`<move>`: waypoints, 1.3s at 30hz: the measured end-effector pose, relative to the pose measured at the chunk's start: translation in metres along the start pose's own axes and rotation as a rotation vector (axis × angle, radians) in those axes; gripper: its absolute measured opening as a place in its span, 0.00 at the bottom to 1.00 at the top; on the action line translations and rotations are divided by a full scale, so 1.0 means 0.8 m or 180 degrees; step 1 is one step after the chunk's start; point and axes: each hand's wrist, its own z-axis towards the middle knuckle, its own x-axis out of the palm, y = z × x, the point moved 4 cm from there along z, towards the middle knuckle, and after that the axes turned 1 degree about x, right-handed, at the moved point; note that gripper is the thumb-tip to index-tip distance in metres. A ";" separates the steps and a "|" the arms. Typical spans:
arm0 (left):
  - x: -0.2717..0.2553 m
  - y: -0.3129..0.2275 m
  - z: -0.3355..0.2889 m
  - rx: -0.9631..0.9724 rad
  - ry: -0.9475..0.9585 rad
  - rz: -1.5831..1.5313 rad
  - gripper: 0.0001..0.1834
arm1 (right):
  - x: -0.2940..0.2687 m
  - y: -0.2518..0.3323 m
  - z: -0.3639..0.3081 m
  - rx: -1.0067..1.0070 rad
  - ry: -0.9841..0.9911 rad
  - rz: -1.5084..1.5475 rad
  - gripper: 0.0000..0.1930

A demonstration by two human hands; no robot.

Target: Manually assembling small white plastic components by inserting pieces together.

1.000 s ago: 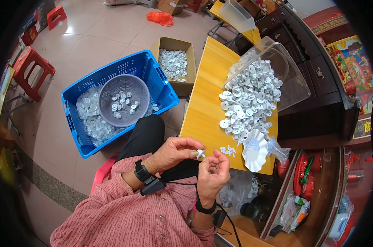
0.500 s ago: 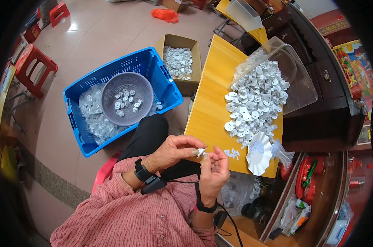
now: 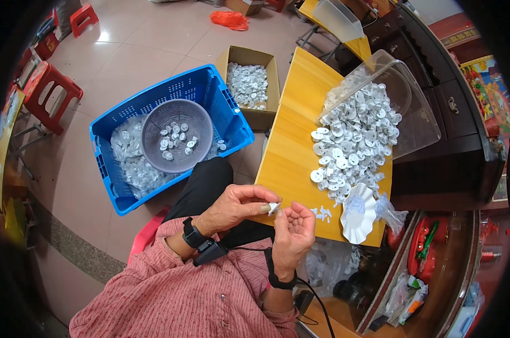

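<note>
My left hand [image 3: 237, 207] pinches a small white plastic disc piece [image 3: 273, 208] between thumb and forefinger, over my lap by the table edge. Close beside it is my right hand [image 3: 294, 230], its thumb and forefinger drawn together near the piece; anything between those fingertips is too small to make out. Just past the right hand, small white pegs [image 3: 322, 213] lie loose on the yellow wooden table [image 3: 286, 132]. A white fluted dish [image 3: 358, 218] with tiny pale bluish pieces stands next to them. Beyond spreads a big heap of white disc pieces [image 3: 353, 141], spilling from a clear plastic bin [image 3: 415, 115].
At my left, a blue crate [image 3: 110, 188] holds bagged pieces and a grey-purple basket [image 3: 203, 127] with several white pieces. A cardboard box [image 3: 273, 84] of similar parts stands behind. A red stool [image 3: 55, 93] is far left; a dark cabinet [image 3: 443, 174] borders the table's right.
The white piece has turned slightly in my left fingers, and my right fingertips have drawn back a little from it. The whole scene has shifted slightly to the right in view.
</note>
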 end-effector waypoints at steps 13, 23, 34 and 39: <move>-0.006 0.001 0.004 0.0017 -0.0015 0.0198 0.11 | 0.009 -0.007 0.005 -0.0126 -0.0141 0.0263 0.14; -0.009 -0.006 0.000 -0.0036 -0.0152 0.0109 0.11 | 0.015 -0.015 0.004 0.0236 0.0254 0.0724 0.14; -0.126 -0.088 -0.007 0.0727 -0.1863 0.1852 0.09 | -0.019 -0.045 0.003 -0.0248 0.0105 -0.0922 0.05; -0.252 -0.070 -0.017 0.0504 -0.2851 0.2657 0.12 | -0.064 -0.034 0.011 -0.0459 -0.0469 -0.1577 0.04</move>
